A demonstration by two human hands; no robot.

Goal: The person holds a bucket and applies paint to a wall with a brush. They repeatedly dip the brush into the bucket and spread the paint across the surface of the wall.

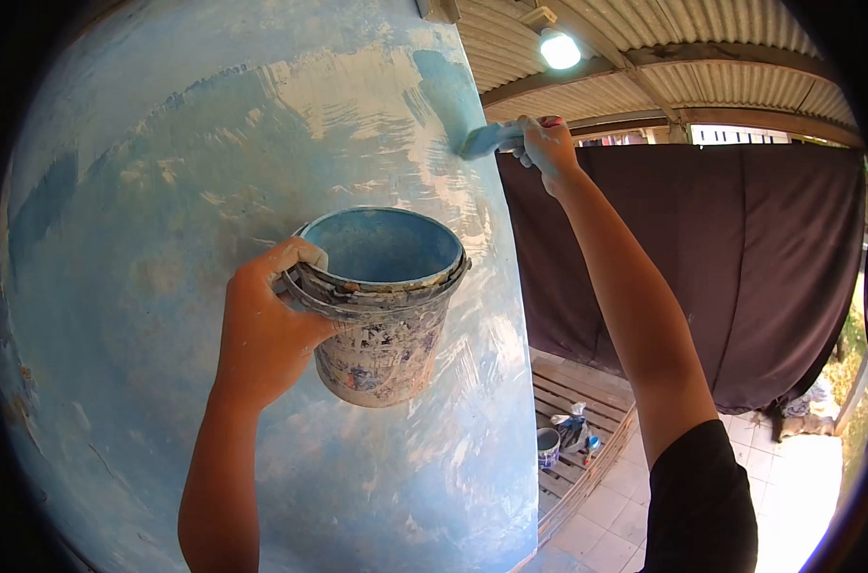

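My left hand [276,315] grips the rim of a paint bucket [386,349], its thumb hooked over the edge. The bucket is crusted with dried paint outside and blue inside, and it tilts slightly toward me in front of the wall. Up at the wall's right edge, my right hand [547,153] is closed round a paintbrush [491,139]. Its bristles touch the blue wall [167,315], beside a patch of darker, wet-looking blue. Pale streaks show through the paint around the brush. Blue paint smears my right fingers.
A dark curtain [682,258] hangs behind the wall's right edge. Below it, a slatted wooden platform [558,387] holds a small bucket [548,447] and a plastic bag [574,430]. A lit bulb [559,50] hangs under the corrugated roof [673,24]. Pale tiles [601,516] cover the floor.
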